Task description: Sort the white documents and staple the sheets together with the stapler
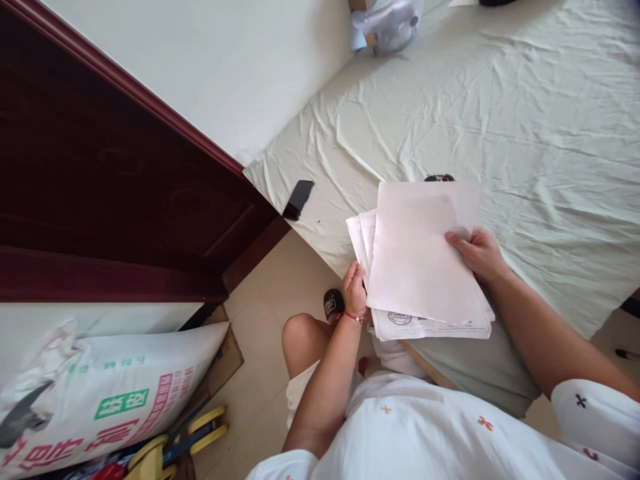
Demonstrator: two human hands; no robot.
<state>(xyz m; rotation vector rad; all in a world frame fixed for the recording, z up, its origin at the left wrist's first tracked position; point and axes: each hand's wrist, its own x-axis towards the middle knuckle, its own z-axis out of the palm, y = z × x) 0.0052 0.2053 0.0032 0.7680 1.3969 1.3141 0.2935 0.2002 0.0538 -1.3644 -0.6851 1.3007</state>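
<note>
Both hands (355, 288) (479, 253) on paper stack (420, 267), perhaps printed forms.

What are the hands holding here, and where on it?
A stack of papers: the left hand grips its left edge, the right hand presses on the top sheet near the right edge.

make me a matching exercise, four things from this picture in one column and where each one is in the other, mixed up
Things
1. phone
2. stack of papers
3. printed sack
4. plastic bag

Places
A. far end of the bed, by the wall
B. on the floor, bottom left
C. near the bed's corner, beside the dark wooden headboard
D. between the left hand and right hand

Pairs: 1-C, 2-D, 3-B, 4-A
</note>
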